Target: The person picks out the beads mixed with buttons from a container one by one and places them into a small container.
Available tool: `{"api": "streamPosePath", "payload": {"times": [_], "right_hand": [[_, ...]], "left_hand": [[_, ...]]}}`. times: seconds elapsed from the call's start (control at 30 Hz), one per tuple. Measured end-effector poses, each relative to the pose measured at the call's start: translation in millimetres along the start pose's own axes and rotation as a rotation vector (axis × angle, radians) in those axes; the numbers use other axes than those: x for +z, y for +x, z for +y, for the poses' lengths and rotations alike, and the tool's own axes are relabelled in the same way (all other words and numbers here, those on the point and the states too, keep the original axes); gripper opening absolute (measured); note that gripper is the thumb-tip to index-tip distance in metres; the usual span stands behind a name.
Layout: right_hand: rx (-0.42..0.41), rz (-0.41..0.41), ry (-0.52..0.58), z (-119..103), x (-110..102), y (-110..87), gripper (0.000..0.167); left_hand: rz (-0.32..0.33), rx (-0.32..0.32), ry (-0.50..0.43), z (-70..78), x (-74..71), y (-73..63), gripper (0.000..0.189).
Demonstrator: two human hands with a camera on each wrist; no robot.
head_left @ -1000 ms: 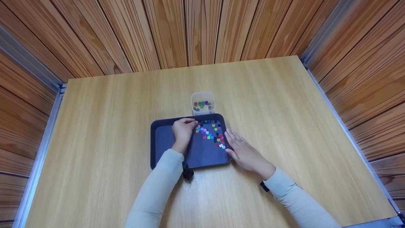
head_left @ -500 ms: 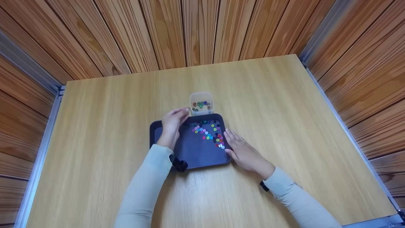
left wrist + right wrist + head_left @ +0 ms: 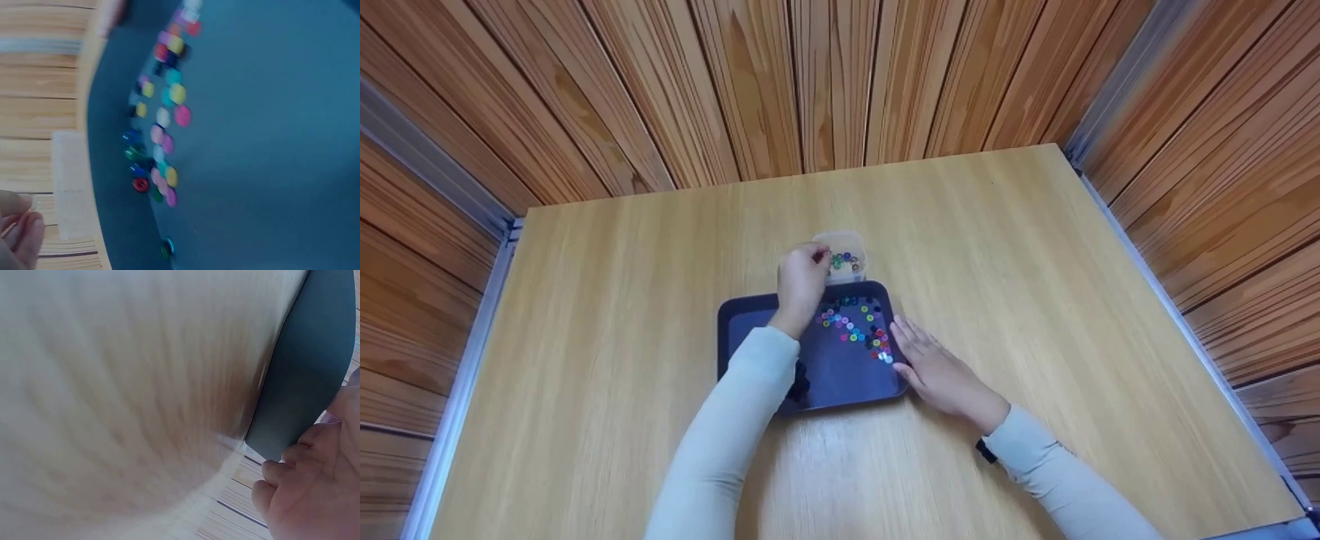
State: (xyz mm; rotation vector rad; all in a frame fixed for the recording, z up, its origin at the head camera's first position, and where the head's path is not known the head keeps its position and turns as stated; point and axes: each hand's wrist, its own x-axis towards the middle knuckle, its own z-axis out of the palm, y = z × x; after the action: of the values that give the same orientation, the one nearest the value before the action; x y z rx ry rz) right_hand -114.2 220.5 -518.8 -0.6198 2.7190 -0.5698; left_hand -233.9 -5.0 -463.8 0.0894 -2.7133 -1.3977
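Note:
My left hand (image 3: 801, 283) is at the left rim of a small translucent plastic container (image 3: 848, 238) with several glass marbles (image 3: 844, 260) in it. Thumb and fingers pinch a small clear marble (image 3: 36, 202), mostly hidden behind them. The dark blue tray (image 3: 840, 391) lies just in front of the container, under my left wrist. Colourful small discs (image 3: 849, 330) are scattered along its right half, with several shiny marbles (image 3: 135, 152) by the far wall. My right hand (image 3: 943, 373), fingers straight, rests against the tray's right outer side.
The wooden table (image 3: 622, 337) carries the tray and container near its middle. Wood-plank walls (image 3: 810, 82) with grey metal corner posts enclose the back and sides. A lone dark green marble (image 3: 167, 247) lies in the tray apart from the others.
My left hand has moved from inside the tray's far side, back past its left, then right to the container's rim, a marble pinched in it. The right hand stays against the tray.

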Motion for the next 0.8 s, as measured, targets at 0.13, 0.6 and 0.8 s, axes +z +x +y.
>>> {"api": "streamPosePath", "payload": {"times": [0.13, 0.6, 0.8], "right_hand": [[-0.017, 0.01, 0.001, -0.1, 1.2, -0.3, 0.063], [-0.024, 0.007, 0.0, -0.4, 2.8, -5.3, 0.063], [-0.018, 0.006, 0.004, -0.3, -1.8, -0.7, 0.063]], "left_hand": [[0.007, 0.151, 0.213, -2.4, 4.8, -2.0, 0.019], [0.05, 0.209, 0.164, -3.5, 9.7, -8.8, 0.022], [0.083, 0.148, -0.042, -5.8, 3.2, -17.6, 0.026]]}}
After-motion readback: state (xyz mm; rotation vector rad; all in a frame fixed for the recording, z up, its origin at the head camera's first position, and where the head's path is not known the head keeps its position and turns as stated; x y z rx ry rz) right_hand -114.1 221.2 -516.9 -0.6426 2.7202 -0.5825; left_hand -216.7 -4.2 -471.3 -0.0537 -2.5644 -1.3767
